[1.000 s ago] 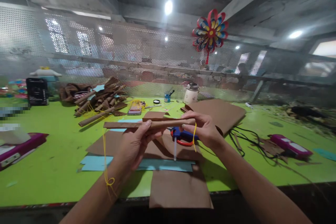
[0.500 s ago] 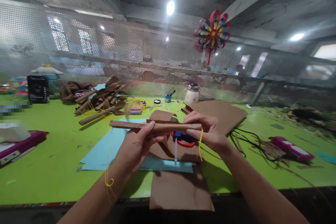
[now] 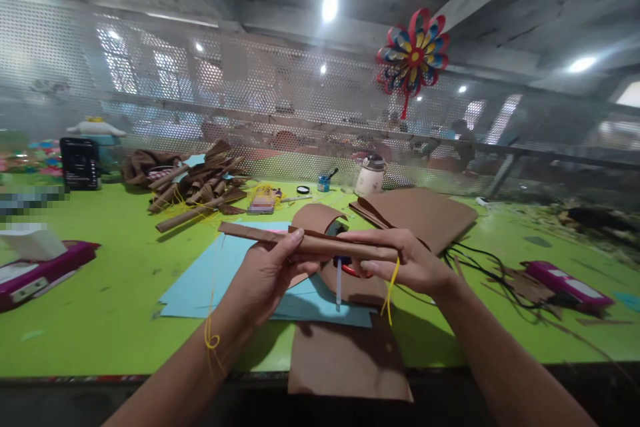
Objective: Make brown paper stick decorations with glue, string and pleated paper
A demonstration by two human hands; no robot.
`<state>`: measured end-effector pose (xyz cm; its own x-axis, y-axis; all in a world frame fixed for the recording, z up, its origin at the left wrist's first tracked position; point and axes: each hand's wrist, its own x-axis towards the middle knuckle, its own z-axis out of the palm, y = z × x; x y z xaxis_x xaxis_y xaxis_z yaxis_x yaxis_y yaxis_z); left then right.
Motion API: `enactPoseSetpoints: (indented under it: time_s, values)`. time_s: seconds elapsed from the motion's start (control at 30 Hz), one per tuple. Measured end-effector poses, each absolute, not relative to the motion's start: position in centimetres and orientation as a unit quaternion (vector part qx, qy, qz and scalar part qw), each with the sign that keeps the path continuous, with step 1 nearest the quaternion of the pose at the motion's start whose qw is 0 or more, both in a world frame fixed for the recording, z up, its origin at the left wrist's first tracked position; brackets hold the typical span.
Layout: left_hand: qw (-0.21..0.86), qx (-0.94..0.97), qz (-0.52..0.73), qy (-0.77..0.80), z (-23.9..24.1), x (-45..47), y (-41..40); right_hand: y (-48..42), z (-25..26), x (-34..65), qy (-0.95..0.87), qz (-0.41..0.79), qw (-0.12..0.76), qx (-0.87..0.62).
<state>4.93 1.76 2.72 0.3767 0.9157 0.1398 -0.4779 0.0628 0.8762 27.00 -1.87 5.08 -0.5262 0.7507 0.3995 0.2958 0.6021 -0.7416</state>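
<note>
Tabletop, bright green, spreads beneath everything, with folded brown paper at the far right of the hands and blue sheets below and left of them. A brown sheet hangs over the near edge.

Above these, raised clear of the surface, a brown paper roll lies crosswise in front of the person, its long axis running left to right and dipping slightly toward the right. Both hands grasp it: the left hand near the middle, thumb on top and fingers beneath, and the right hand around the right end, pinching from behind and in front. The roll's narrower left end reaches out past the left hand — so the right hand is nearer an end than the left.

Just behind and below the roll sits a blue-and-red tool, probably a glue gun, partly hidden.

Smallest of all, yellow string dangles from the right end.

As for writing, the dark phone shows faint lines too small to read, and the purple power strip shows no legible label — no brand can be made out.
</note>
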Motion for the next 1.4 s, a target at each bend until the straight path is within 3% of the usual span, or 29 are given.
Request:
enactPoseSetpoints:
  time_s: [0.67, 0.8, 1.03, 1.23, 1.4]
  values:
    - [0.713, 0.475, 0.455, 0.243, 2.9, 4.63, 1.8, -1.87, 4.64, 26.75, -0.819, 0.358, 0.353, -0.276]
    - [0.717, 0.476, 0.445, 0.249, 2.96, 4.62, 1.81, -1.97, 4.78, 26.83, -0.845, 0.295, 0.338, -0.29]
    - [0.717, 0.477, 0.441, 0.253, 2.61, 4.56, 2.06, -2.29, 5.15, 26.68, -0.902, 0.061, 0.28, -0.324]
    - [0.734, 0.46, 0.428, 0.258, 2.43, 4.3, 2.35, -2.3, 5.02, 26.52, -0.903, 0.05, 0.278, -0.323]
    - [0.731, 0.445, 0.447, 0.262, 2.4, 4.43, 2.26, -2.44, 4.82, 26.23, -0.873, 0.121, 0.327, -0.341]
